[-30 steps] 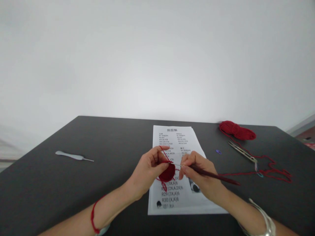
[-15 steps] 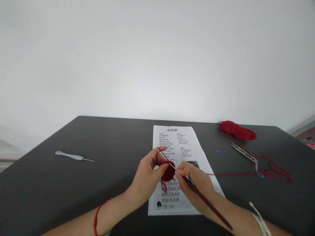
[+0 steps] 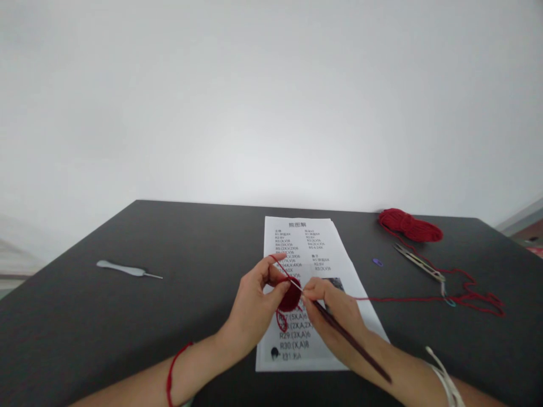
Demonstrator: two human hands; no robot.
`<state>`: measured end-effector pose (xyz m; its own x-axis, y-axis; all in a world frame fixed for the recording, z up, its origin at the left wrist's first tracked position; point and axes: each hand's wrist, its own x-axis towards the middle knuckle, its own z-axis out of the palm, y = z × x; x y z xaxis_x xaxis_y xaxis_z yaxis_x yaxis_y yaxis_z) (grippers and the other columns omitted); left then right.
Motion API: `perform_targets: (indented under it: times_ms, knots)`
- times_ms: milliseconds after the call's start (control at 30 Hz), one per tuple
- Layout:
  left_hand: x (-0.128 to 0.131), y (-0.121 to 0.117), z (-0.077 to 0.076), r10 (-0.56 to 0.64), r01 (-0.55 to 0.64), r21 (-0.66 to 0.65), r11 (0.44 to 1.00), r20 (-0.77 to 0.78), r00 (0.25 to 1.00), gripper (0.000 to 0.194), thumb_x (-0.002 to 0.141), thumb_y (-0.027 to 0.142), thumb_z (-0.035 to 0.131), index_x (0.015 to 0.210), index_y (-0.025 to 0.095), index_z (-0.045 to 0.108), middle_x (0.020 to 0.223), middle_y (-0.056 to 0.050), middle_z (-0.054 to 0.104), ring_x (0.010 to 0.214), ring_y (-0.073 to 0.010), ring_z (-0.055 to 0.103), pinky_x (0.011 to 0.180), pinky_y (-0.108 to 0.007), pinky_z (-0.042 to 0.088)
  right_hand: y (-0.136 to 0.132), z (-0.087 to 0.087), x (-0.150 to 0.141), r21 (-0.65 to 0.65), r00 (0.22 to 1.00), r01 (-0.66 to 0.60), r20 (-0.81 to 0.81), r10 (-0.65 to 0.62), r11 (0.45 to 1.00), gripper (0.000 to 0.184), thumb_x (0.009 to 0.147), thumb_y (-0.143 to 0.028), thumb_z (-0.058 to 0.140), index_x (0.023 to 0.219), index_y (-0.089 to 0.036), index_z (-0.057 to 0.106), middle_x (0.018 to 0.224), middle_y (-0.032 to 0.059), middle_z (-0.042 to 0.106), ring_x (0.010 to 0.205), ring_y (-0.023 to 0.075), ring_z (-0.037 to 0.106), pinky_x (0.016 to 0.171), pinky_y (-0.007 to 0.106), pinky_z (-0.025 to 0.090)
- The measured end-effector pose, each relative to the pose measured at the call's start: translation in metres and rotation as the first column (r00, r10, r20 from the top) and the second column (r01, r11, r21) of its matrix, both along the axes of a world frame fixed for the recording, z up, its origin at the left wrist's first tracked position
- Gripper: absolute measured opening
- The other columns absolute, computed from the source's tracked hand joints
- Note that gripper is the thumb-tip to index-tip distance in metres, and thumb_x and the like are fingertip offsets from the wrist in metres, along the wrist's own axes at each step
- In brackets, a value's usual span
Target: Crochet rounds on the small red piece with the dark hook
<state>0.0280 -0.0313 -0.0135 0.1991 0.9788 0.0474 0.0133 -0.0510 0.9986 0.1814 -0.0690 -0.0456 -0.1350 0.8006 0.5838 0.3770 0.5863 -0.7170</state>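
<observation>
Between thumb and fingers, my left hand (image 3: 257, 299) pinches a small round piece of dark red crochet (image 3: 291, 297), with a strand of red yarn running over the raised index finger. My right hand (image 3: 337, 314) is closed like a pen grip on a crochet hook (image 3: 350, 338) with a dark brown handle and a metal shaft. The hook's tip meets the top edge of the crochet piece. A loose loop of red yarn hangs below the piece. Both hands are above a printed pattern sheet (image 3: 309, 362).
On the dark table (image 3: 203, 237), a grey-handled crochet hook (image 3: 127, 269) lies at left. To the right are a red yarn skein (image 3: 409, 225), a purple stitch marker (image 3: 377, 262), small metal snips (image 3: 419, 263) and tangled red yarn (image 3: 479, 299). A pale wall (image 3: 271, 102) rises behind.
The brown-handled hook has shifted slightly, its handle end moving left and up. My left hand keeps its hold on the crochet piece; the table items look unchanged.
</observation>
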Motion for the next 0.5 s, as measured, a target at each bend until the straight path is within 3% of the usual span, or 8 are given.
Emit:
perform_targets:
  times_ms: [67, 133, 333, 400, 500]
  knots:
    - [0.000, 0.000, 0.001, 0.006, -0.005, 0.009, 1.000, -0.009, 1.000, 0.032, 0.070, 0.014, 0.064, 0.102, 0.016, 0.062, 0.062, 0.006, 0.053, 0.063, -0.0125, 0.053, 0.071, -0.029, 0.045, -0.001, -0.001, 0.001, 0.122, 0.994, -0.052, 0.106, 0.039, 0.991, 0.017, 0.086, -0.007, 0.048, 0.085, -0.024, 0.048, 0.073, -0.0002, 0.057, 0.064, 0.0135, 0.055, 0.057, 0.025, 0.043]
    - [0.000, -0.001, 0.001, 0.019, -0.019, 0.004, 1.000, -0.005, 1.000, 0.033, 0.069, 0.014, 0.064, 0.102, 0.016, 0.062, 0.062, 0.006, 0.054, 0.063, -0.0128, 0.054, 0.071, -0.029, 0.046, -0.003, 0.000, 0.000, 0.160, 0.986, -0.070, 0.163, 0.044, 0.985, 0.018, 0.087, -0.007, 0.047, 0.084, -0.024, 0.047, 0.073, 0.0006, 0.057, 0.065, 0.0148, 0.055, 0.057, 0.026, 0.043]
    - [0.001, -0.002, 0.002, 0.034, -0.034, -0.041, 0.999, 0.012, 0.999, 0.039, 0.068, 0.016, 0.067, 0.106, 0.015, 0.062, 0.060, 0.006, 0.057, 0.060, -0.0129, 0.054, 0.065, -0.028, 0.046, 0.000, -0.001, -0.005, -0.001, 0.999, 0.043, 0.031, -0.043, 0.999, 0.012, 0.090, -0.014, 0.048, 0.084, -0.025, 0.047, 0.073, -0.0012, 0.059, 0.058, 0.0122, 0.055, 0.054, 0.023, 0.043]
    - [0.001, -0.002, 0.002, 0.002, -0.002, -0.055, 0.998, 0.010, 1.000, 0.042, 0.067, 0.015, 0.068, 0.109, 0.015, 0.062, 0.060, 0.006, 0.058, 0.059, -0.0131, 0.055, 0.064, -0.028, 0.046, 0.004, -0.002, -0.004, 0.050, 0.998, 0.017, 0.063, -0.020, 0.999, 0.011, 0.090, -0.014, 0.047, 0.085, -0.024, 0.047, 0.074, -0.0008, 0.058, 0.061, 0.0126, 0.055, 0.057, 0.024, 0.045]
    - [0.001, -0.002, 0.001, -0.062, 0.078, -0.145, 0.986, 0.111, 0.992, 0.048, 0.066, 0.014, 0.070, 0.113, 0.014, 0.060, 0.061, 0.006, 0.058, 0.057, -0.0120, 0.055, 0.060, -0.027, 0.046, 0.011, 0.001, 0.004, 0.194, 0.971, -0.090, 0.235, 0.043, 0.977, 0.014, 0.091, -0.011, 0.044, 0.085, -0.023, 0.048, 0.071, -0.0002, 0.055, 0.062, 0.0138, 0.052, 0.057, 0.025, 0.043]
